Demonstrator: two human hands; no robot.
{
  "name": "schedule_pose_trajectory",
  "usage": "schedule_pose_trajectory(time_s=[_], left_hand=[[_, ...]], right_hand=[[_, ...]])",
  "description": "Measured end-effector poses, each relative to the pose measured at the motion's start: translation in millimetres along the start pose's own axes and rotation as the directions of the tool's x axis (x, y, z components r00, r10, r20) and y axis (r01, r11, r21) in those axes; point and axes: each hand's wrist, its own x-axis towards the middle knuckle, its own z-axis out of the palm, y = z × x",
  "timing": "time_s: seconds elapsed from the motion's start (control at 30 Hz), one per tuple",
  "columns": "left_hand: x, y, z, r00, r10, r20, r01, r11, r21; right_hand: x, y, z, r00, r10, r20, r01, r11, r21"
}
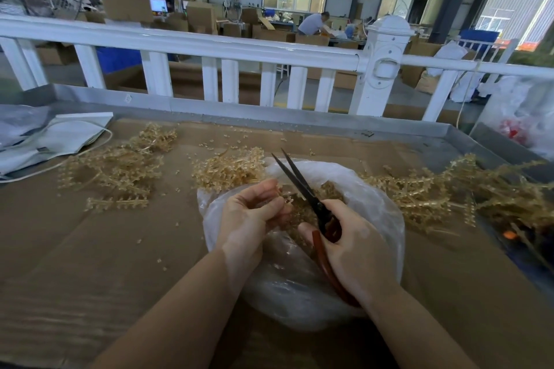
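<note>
Scissors [302, 186] and sprig [287, 197] held over a bag [380, 219].
Right hand [356, 252] grips the red handles, fingers curled round them, blades slightly parted and pointing away. Left hand [251, 216] pinches the small tan sprig just beside the blades, above the bag on the table [120, 249].

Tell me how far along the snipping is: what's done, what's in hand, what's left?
Done: amber bits lie in the plastic bag and dot the cardboard. In hand: the left hand pinches an amber strip over the bag; the right hand grips the scissors, blades slightly apart. Left: probably the large right pile; whether the left pile is trimmed, I cannot tell.
</note>
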Motion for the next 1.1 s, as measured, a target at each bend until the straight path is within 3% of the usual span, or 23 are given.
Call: schedule_pose_trajectory(time_s=[0.23, 0.57, 1.1], left_hand=[[5, 20, -3, 0.995, 0.094, 0.028, -0.093, 0.995, -0.046], [5, 31, -5, 0.991, 0.132, 0.000, -0.132, 0.991, 0.008], [1, 17, -2, 0.992, 0.127, -0.010, -0.127, 0.992, 0.019]], right_hand=[[3, -7, -20, 0.986, 0.022, 0.164, -0.034, 0.997, 0.072], [2, -20, -31, 0.954, 0.026, 0.298, -0.020, 1.000, -0.023], [-1, -24, -20, 0.962, 0.075, 0.262, -0.061, 0.996, -0.063]])
